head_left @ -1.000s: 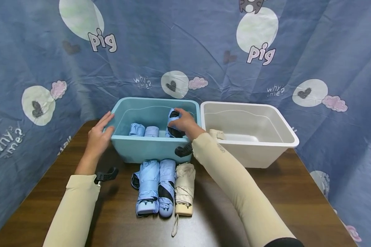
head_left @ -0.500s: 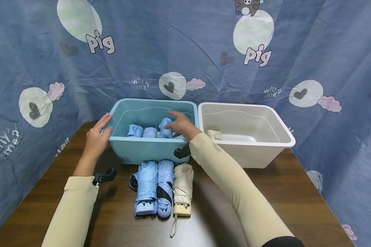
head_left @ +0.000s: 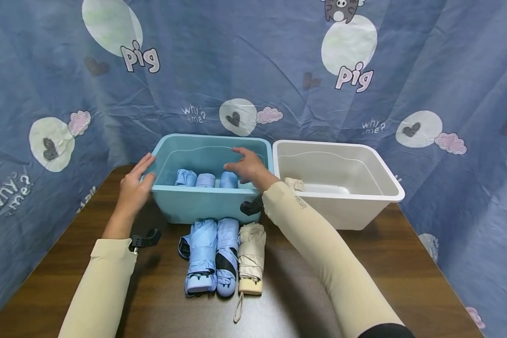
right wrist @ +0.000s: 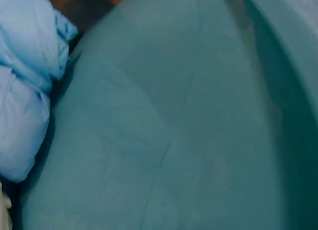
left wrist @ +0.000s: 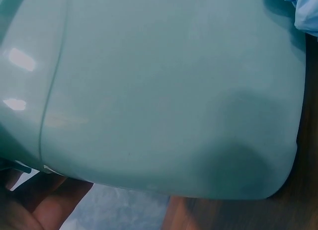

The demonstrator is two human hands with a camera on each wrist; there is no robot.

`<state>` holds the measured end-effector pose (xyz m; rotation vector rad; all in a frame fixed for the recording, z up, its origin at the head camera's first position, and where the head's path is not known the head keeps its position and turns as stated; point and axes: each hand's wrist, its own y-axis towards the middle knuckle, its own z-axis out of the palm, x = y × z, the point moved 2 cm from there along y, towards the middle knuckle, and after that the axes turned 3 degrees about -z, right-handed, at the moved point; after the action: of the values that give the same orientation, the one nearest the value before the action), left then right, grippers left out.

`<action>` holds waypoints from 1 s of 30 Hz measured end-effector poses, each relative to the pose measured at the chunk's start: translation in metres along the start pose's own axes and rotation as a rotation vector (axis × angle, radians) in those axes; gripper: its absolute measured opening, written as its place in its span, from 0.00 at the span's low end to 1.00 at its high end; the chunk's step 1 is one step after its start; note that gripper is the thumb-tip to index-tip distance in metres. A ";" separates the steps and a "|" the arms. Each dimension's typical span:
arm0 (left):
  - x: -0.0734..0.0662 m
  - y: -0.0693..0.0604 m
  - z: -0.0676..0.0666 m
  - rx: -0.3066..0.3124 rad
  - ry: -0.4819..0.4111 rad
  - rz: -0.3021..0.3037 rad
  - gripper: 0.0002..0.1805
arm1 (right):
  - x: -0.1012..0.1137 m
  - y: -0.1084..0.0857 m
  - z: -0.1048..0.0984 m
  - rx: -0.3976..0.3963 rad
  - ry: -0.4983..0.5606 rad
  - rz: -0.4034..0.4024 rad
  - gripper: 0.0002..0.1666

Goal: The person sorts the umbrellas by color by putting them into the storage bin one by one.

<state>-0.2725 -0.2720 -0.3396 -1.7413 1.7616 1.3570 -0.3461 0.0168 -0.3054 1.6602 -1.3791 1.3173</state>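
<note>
In the head view my right hand (head_left: 251, 168) is over the right part of the blue bin (head_left: 207, 204), fingers spread and holding nothing. Just left of it, a folded blue umbrella (head_left: 228, 180) lies inside, largely hidden by the bin's front wall. Two more rolled blue umbrellas, one paler (head_left: 205, 180) and one at the left (head_left: 186, 177), sit beside it. My left hand (head_left: 135, 188) rests with extended fingers against the bin's left rim. In the left wrist view, its fingers (left wrist: 54, 200) touch the rim's edge. The right wrist view shows the bin's outer wall (right wrist: 164, 115), not the hand.
On the wooden table (head_left: 304, 300), before the blue bin, lie a blue umbrella (head_left: 203, 253), a periwinkle umbrella (head_left: 227, 256) and a beige umbrella (head_left: 252, 256) with a cord loop. A white bin (head_left: 342, 211) adjoins at the right, containing a beige bundle (head_left: 294, 184). A printed curtain (head_left: 287, 70) hangs behind.
My right hand has let go of the blue umbrella, which was tipped up and now lies lower in the bin beside the other two. The left hand stays on the rim.
</note>
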 end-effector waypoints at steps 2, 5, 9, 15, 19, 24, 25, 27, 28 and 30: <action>0.001 0.000 0.002 0.003 -0.002 0.002 0.26 | 0.000 -0.002 -0.003 -0.009 0.004 -0.008 0.39; 0.001 0.000 0.004 -0.002 0.000 0.005 0.26 | 0.002 -0.008 -0.006 -0.006 0.044 -0.016 0.38; 0.001 0.001 0.004 -0.012 -0.002 0.003 0.26 | 0.006 -0.020 -0.012 -0.011 0.114 -0.040 0.36; 0.003 0.001 0.003 -0.011 -0.005 -0.004 0.26 | 0.008 -0.039 -0.021 -0.030 0.141 -0.111 0.28; 0.003 0.002 0.002 -0.013 -0.001 -0.005 0.26 | 0.009 -0.055 -0.024 -0.032 0.131 -0.183 0.24; 0.002 0.001 0.002 -0.007 -0.002 -0.006 0.26 | 0.008 -0.080 -0.028 -0.009 0.139 -0.252 0.22; 0.001 0.001 0.002 -0.005 -0.004 -0.006 0.26 | 0.007 -0.085 -0.029 0.002 0.144 -0.259 0.22; 0.001 0.001 0.002 -0.003 -0.008 -0.005 0.26 | 0.005 -0.094 -0.030 0.029 0.154 -0.272 0.22; 0.001 0.001 0.003 -0.003 -0.010 -0.005 0.26 | 0.004 -0.099 -0.031 0.045 0.168 -0.277 0.22; 0.001 0.000 0.003 -0.006 -0.012 -0.005 0.26 | 0.000 -0.108 -0.030 0.065 0.183 -0.291 0.21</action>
<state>-0.2741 -0.2705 -0.3417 -1.7363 1.7480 1.3694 -0.2526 0.0739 -0.2802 1.6636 -0.9578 1.3161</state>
